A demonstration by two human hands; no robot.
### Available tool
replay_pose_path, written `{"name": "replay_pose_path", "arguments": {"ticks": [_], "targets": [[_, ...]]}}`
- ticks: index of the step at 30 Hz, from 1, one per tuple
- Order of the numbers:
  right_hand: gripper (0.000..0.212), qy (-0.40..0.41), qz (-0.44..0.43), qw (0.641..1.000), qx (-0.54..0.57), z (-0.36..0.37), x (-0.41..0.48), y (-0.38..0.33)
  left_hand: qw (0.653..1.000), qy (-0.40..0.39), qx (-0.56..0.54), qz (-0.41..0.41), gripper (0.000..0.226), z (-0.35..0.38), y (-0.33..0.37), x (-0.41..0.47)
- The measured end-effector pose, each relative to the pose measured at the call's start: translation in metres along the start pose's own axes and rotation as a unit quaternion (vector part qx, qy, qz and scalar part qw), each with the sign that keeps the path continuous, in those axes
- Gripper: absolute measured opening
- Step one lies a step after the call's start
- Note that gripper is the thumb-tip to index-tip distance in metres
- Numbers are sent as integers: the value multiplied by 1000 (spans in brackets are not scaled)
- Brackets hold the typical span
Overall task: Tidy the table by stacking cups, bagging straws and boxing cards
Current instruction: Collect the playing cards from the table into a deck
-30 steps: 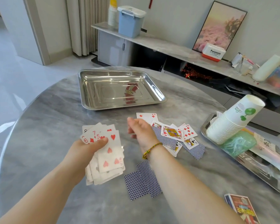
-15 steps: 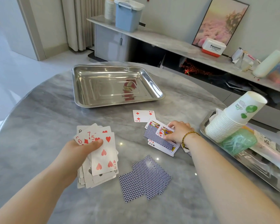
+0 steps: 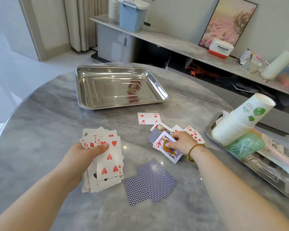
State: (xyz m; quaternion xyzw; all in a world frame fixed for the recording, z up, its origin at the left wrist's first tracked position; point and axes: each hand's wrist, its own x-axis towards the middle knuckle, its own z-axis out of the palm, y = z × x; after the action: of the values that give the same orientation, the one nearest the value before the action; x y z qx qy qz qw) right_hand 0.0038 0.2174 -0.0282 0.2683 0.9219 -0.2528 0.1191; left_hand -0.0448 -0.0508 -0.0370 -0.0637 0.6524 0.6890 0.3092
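Note:
My left hand [image 3: 83, 155] grips a fanned bundle of playing cards [image 3: 107, 160], face up, the five of hearts on top. My right hand [image 3: 182, 142] pinches a jack of hearts [image 3: 169, 149] at the edge of a loose pile of cards [image 3: 158, 132] on the marble table. A four of diamonds [image 3: 148, 118] lies apart behind the pile. Several face-down cards [image 3: 150, 182] lie nearer to me. A tall stack of paper cups [image 3: 237, 124] lies tilted on the right tray [image 3: 274, 179], beside a green bag of straws [image 3: 246, 145].
An empty steel tray [image 3: 120, 87] sits at the far middle of the round grey table [image 3: 40, 130]. The right tray also holds a printed plastic packet [image 3: 279, 150]. A sideboard with a blue bin [image 3: 132, 15] and a framed picture stands behind.
My right hand moved right to the loose pile and now pinches the jack of hearts, lifting it slightly. The left hand keeps its bundle. The view shifted, and the card box left the frame.

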Motion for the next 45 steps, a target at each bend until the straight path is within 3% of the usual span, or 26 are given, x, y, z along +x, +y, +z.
{"name": "replay_pose_path", "arguments": {"ticks": [3,6,9,15,18,21,22,24,28,32,35,39,41,43,45], "targets": [[9,41,-18,991,129,-3,-6,-9,1000,-1,-3,1,5,0,0,0],[7,-9,-43,919,393,-1,-20,-30,1000,-7,-11,3,5,1,1,-2],[21,-76,-72,872,479,19,-36,-59,1000,-18,-26,3,8,4,3,-6],[25,-95,-107,916,374,68,-47,-93,997,-49,-51,36,8,7,5,-12],[22,-110,-133,916,361,65,-45,-99,998,-31,-40,37,9,3,5,-9],[15,-13,-144,936,322,44,-21,-91,999,-16,-42,25,7,-1,5,-6],[6,40,-133,952,272,36,-8,-84,999,-15,-41,21,6,-1,5,-5],[20,117,-91,981,121,17,17,-71,999,-13,-34,19,6,-2,5,-4],[52,63,-44,986,-150,-5,51,-57,1000,-13,-25,12,5,-3,5,-3],[73,-2,-24,993,-119,-8,66,-61,1000,-10,-14,3,5,-4,5,-1],[76,-29,-34,985,-168,-12,73,-66,1000,-10,-5,1,5,-4,5,1],[62,-47,-9,988,-149,-10,77,-64,1000,1,13,1,2,-3,4,2],[42,-36,-5,995,-89,-4,78,-57,1000,6,12,3,3,-4,4,2],[7,3,-42,998,-50,-3,76,-51,1000,9,9,4,2,-4,5,2],[8,68,-78,995,2,-5,70,-46,1000,12,5,4,2,-4,4,3]]}}
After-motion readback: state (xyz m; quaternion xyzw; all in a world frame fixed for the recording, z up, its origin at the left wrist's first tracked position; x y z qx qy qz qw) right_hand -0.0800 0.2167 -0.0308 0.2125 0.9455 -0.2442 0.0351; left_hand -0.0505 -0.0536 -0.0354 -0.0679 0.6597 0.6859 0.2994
